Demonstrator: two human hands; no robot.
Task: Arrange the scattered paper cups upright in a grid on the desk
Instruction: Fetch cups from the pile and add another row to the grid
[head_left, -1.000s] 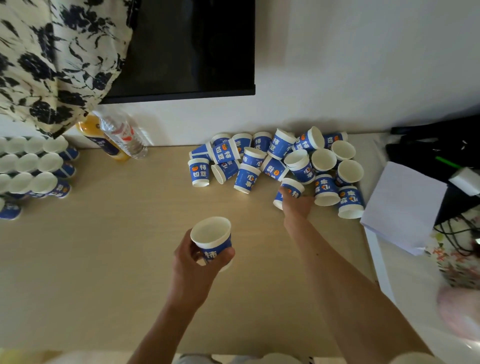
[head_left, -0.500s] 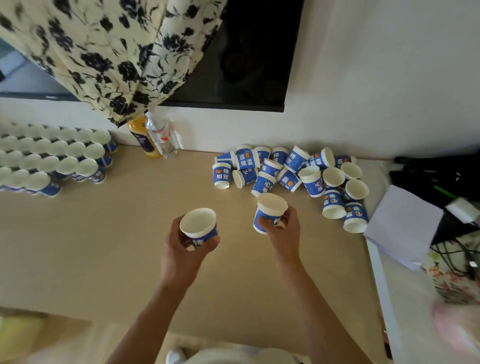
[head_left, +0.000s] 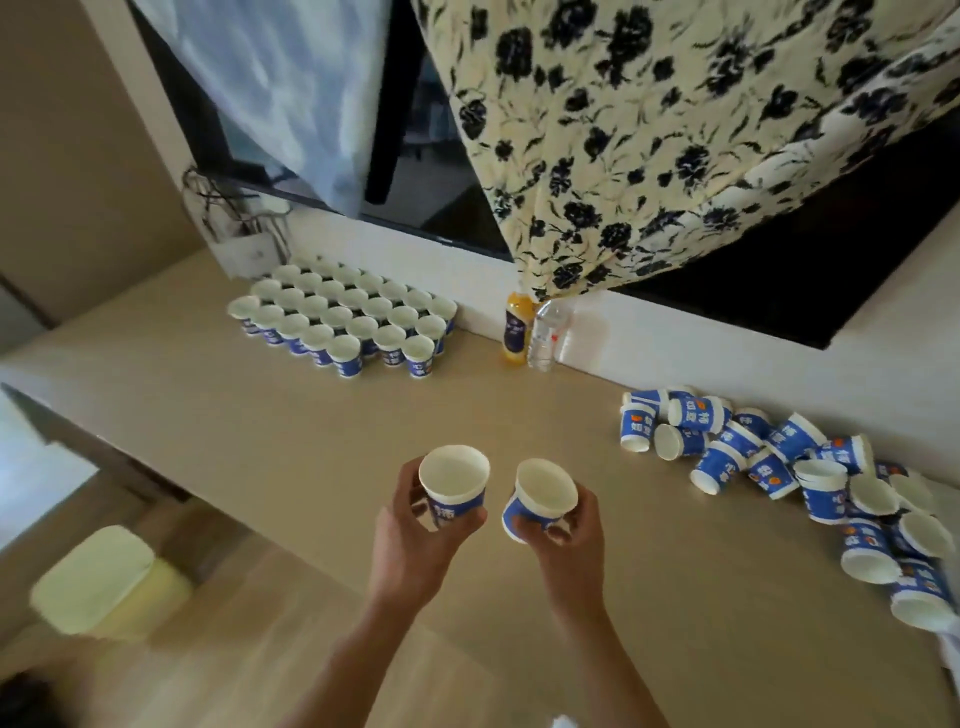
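Above the near part of the desk, the person holds two paper cups side by side, both lifted clear of the wood. The left hand has fingers and thumb wrapped round the blue wall of the left cup, which sits upright with its white mouth open to the ceiling. The right hand grasps the right cup from below and behind, and that one sits at a tilt, its base swung toward the other cup. The two rims are close, and I cannot tell that they touch. Far off to the left, hard against the wall, stands the grid of cups, all upright in tight rows, rim beside rim. Over on the right the scattered pile lies heaped by the wall and trails toward the desk's right end, some cups on their sides, some mouth down, a few upright. Between grid and pile, at the wall, an orange bottle stands just beside a clear water bottle. A floral curtain hangs above them over a dark screen, with a pale blue cloth to its left. Cables tangle at the grid's far corner. On the floor at the left sits a pale yellowish lidded thing, too blurred to name.
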